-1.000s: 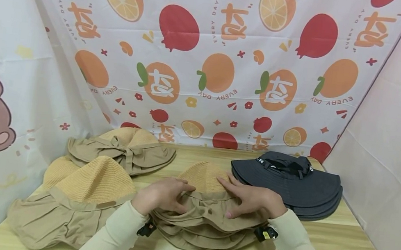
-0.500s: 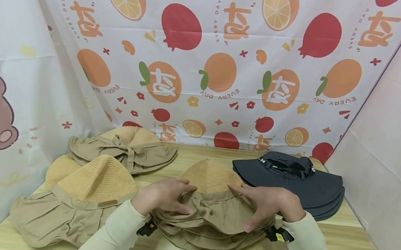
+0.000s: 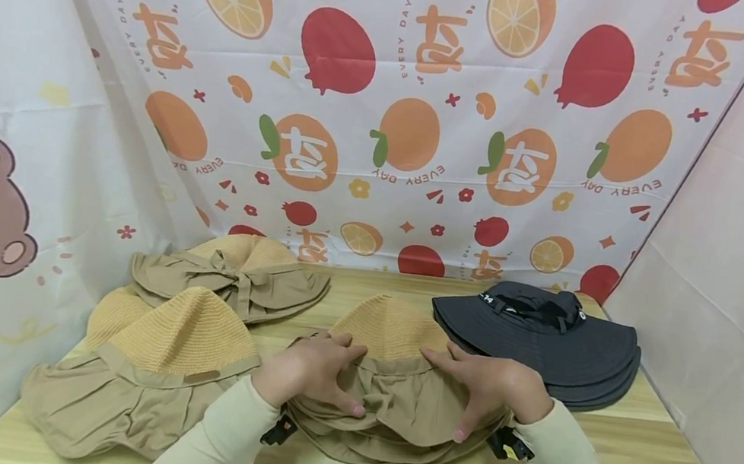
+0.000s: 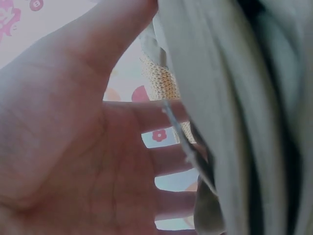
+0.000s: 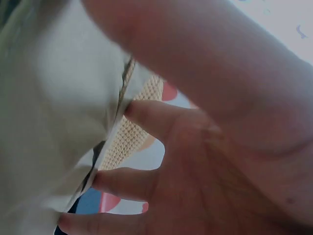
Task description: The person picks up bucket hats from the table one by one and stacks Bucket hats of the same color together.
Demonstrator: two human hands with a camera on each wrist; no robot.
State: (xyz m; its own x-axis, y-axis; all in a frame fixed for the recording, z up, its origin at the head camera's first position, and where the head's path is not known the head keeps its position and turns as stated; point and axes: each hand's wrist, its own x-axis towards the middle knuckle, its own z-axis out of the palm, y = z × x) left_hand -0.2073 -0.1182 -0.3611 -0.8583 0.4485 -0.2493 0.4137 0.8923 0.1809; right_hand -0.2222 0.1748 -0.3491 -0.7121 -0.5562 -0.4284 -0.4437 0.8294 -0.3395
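Observation:
In the head view a stack of tan sun hats (image 3: 393,410), with cloth brims and a straw crown (image 3: 389,326) on top, lies at the middle front of the table. My left hand (image 3: 315,371) rests on its left side, thumb on the top brim and fingers near the crown's base. On the right side, my right hand (image 3: 492,387) touches the band with its fingertips, thumb lower on the brim. Both wrist views show fairly straight, spread fingers meeting the cloth brim (image 4: 215,98), with woven straw (image 5: 129,137) behind. Some fingertips are hidden by cloth.
To the left lies another tan hat with a straw crown (image 3: 184,333), another crown partly behind it. A tan hat with a bow (image 3: 235,281) sits at the back left. Stacked dark hats (image 3: 539,339) stand at the back right, before a fruit-print curtain (image 3: 410,137).
My right hand has moved to the right, its thumb now farther out on the brim. My left thumb has slid slightly right and down. The top brim's front now lies lower and smoother.

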